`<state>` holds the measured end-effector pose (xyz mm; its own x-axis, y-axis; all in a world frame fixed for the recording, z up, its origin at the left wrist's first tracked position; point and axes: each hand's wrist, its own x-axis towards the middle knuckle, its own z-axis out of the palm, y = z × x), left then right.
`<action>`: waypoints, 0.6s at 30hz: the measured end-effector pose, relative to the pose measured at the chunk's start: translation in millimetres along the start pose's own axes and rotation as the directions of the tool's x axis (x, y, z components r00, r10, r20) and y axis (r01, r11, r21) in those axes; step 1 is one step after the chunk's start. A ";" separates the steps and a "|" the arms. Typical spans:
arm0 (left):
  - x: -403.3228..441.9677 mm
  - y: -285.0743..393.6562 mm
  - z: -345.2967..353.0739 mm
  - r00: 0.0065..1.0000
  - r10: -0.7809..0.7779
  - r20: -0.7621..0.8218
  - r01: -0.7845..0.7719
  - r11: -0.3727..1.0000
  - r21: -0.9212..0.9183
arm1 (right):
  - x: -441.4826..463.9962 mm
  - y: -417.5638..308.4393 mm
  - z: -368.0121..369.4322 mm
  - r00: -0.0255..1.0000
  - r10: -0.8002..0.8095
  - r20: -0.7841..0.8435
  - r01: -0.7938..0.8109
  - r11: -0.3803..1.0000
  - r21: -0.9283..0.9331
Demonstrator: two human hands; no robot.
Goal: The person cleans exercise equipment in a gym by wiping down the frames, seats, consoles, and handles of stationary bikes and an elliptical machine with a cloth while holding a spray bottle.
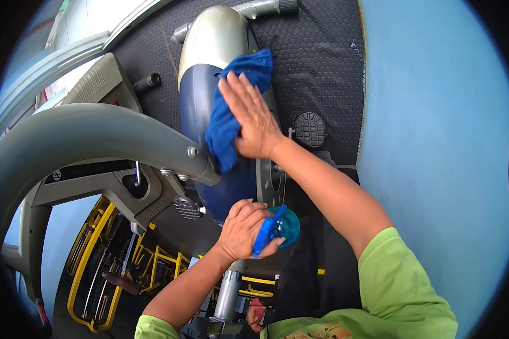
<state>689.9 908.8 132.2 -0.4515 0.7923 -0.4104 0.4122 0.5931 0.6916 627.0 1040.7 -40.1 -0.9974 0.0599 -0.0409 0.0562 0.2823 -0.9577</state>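
My right hand (251, 118) lies flat on a blue cloth (223, 133), fingers stretched out and close together. The cloth is spread over the rounded dark blue and silver housing (198, 107) of an exercise bike. Nearer to me, my left hand (246, 229) is closed around a spray bottle with a blue trigger head (266, 234) and a clear teal body (288, 227). This hand is beside the lower end of the housing. Its grip hides part of the bottle.
A thick grey curved frame tube (96, 130) crosses at left. Pedals (310, 129) stick out at both sides of the housing. Black textured matting (316, 62) covers the floor, with a light blue surface (435, 113) at right. Yellow-framed equipment (96, 265) stands at lower left.
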 end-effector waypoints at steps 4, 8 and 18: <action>28.2 -18.0 -6.4 0.991 -0.083 -0.106 0.076 0.995 -0.072 | 80.9 11.9 12.8 0.875 0.438 -0.205 -0.396 0.892 0.218; 58.3 -16.4 -8.1 0.975 -0.099 -0.200 0.100 0.995 -0.006 | 33.2 16.3 -15.0 0.941 0.336 0.021 -0.332 0.915 0.230; 61.9 -47.4 -26.4 0.992 0.123 0.022 -0.124 0.991 0.056 | 3.9 9.6 -29.4 0.974 0.199 0.109 -0.221 0.940 0.260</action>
<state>621.6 925.9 89.7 -0.3801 0.8622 -0.3349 0.5091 0.4973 0.7025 625.0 1071.8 -41.1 -0.9653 0.0101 -0.2611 0.2612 0.0034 -0.9653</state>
